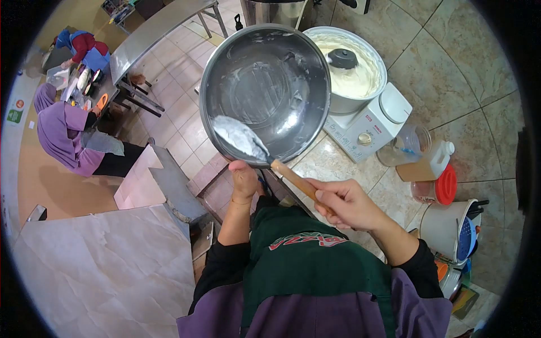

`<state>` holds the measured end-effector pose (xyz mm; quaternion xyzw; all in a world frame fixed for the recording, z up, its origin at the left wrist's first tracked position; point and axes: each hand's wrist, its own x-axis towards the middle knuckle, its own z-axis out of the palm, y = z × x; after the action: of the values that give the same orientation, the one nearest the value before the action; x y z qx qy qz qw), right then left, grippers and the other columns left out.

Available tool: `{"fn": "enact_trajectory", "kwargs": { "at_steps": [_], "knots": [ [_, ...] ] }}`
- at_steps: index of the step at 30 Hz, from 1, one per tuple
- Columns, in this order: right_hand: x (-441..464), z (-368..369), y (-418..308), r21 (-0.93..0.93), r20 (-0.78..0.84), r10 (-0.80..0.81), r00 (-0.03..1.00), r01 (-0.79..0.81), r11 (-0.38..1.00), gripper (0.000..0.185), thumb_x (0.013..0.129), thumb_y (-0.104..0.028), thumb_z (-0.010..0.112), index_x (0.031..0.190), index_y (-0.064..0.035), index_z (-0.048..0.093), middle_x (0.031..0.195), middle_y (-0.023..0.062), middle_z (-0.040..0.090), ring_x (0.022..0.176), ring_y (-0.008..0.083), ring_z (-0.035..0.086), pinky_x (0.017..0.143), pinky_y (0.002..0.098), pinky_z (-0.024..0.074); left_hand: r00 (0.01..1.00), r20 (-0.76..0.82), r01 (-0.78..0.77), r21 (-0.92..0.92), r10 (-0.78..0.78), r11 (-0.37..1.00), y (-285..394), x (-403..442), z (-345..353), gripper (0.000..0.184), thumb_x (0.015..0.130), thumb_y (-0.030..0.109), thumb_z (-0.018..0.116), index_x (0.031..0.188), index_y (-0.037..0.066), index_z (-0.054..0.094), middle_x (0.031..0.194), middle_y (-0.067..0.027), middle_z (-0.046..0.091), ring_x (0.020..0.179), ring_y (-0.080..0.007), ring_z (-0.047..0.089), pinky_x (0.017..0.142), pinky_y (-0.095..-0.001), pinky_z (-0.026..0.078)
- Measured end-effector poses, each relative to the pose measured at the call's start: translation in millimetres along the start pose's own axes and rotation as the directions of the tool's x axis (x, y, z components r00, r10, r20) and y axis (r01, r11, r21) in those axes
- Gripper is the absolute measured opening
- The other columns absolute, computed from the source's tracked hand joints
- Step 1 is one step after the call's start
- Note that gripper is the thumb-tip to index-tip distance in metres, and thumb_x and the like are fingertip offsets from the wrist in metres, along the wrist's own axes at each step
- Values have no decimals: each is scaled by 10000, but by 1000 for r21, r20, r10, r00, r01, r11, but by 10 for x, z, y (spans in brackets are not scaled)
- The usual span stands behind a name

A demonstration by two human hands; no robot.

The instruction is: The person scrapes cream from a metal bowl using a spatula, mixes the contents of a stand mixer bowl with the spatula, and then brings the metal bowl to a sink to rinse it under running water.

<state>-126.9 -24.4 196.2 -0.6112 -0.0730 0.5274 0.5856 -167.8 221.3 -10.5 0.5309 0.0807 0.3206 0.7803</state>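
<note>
A large dark grey mixing bowl (265, 84), tilted toward me, has white smears inside and on its rim. My left hand (244, 180) grips the near rim, thumb at the edge and the other fingers hidden under the bowl. In my right hand (349, 205), closed around the wooden handle, is a spatula (242, 137). Its broad head, thickly coated in white, lies over the near inside of the bowl. Just right of the bowl, a white stand mixer (366, 127) carries a mixer bowl (345, 104) of pale whipped cream (360, 76) around a dark central hub.
On the tiled counter right of the mixer stand a clear container (403, 147), a jug (425, 163), a red-lidded jar (434, 188) and a white bucket (445, 228) of utensils. Two people work at a metal table (152, 39) far left. A pale surface (101, 276) lies lower left.
</note>
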Motion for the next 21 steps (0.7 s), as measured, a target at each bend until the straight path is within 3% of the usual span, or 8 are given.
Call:
{"fn": "enact_trajectory", "kwargs": {
  "at_steps": [5,7,9,10,12,15,17,21],
  "knots": [
    [-80,-147,-83,49,-86,-125,988,130,990,398,989,-153,437,1382,-95,458,715,-17,494,473,24,368,380,173,294,914,299,-404,727,273,555,121,-5,18,570,848,-75,569,1346,-65,292,1175,-245,542,1083,-342,541,1044,-425,310],
    [-148,-251,-96,20,-120,-188,975,192,981,389,979,-139,465,1364,-87,479,723,-6,520,478,26,387,381,177,303,835,360,-523,755,416,396,61,2,18,551,961,180,527,1388,-41,259,1265,-202,514,1173,-308,502,1060,-426,298],
    [-217,-368,-69,-102,-320,-337,885,322,941,378,969,-127,485,1342,-65,501,734,6,545,485,29,405,385,179,315,996,-60,-45,264,63,964,-73,-71,-57,572,1014,442,316,1396,16,300,1354,-124,453,1202,-252,465,1038,-383,344],
    [-228,-443,-58,-112,-362,-402,841,389,915,369,953,-97,511,1318,-49,524,756,15,574,483,33,414,397,176,320,995,-66,-50,261,69,964,47,-69,3,572,1014,442,316,1396,16,300,1354,-124,453,1202,-252,465,1038,-383,344],
    [-236,-610,-46,-255,-426,-523,738,457,852,372,947,-84,516,1317,-46,526,768,20,582,508,32,429,430,170,327,964,-29,240,-335,-265,911,382,-65,185,693,971,552,316,1453,70,192,1405,-113,388,1262,-246,412,1060,-394,329],
    [-200,-849,-118,-557,-472,-727,498,471,684,384,924,-34,537,1307,-23,535,824,40,606,606,40,485,534,171,359,943,-109,285,-218,-313,933,391,-148,103,732,942,594,323,1459,90,202,1416,-109,376,1282,-239,395,1075,-395,316],
    [-179,-1033,-205,-923,-224,-954,201,270,274,390,914,-22,544,1303,-3,531,850,47,602,648,47,492,577,177,377,945,-107,283,-203,-308,937,324,-213,-18,724,953,579,318,1461,78,195,1431,-109,363,1297,-235,379,1084,-388,302],
    [-172,-1155,-299,-962,-237,-970,63,127,243,396,897,1,551,1293,-5,541,854,58,601,658,94,498,572,254,421,926,-136,333,-153,-353,931,333,-389,-108,668,989,531,248,1440,39,260,1431,-100,379,1299,-227,379,1089,-379,293]
  ]
}}
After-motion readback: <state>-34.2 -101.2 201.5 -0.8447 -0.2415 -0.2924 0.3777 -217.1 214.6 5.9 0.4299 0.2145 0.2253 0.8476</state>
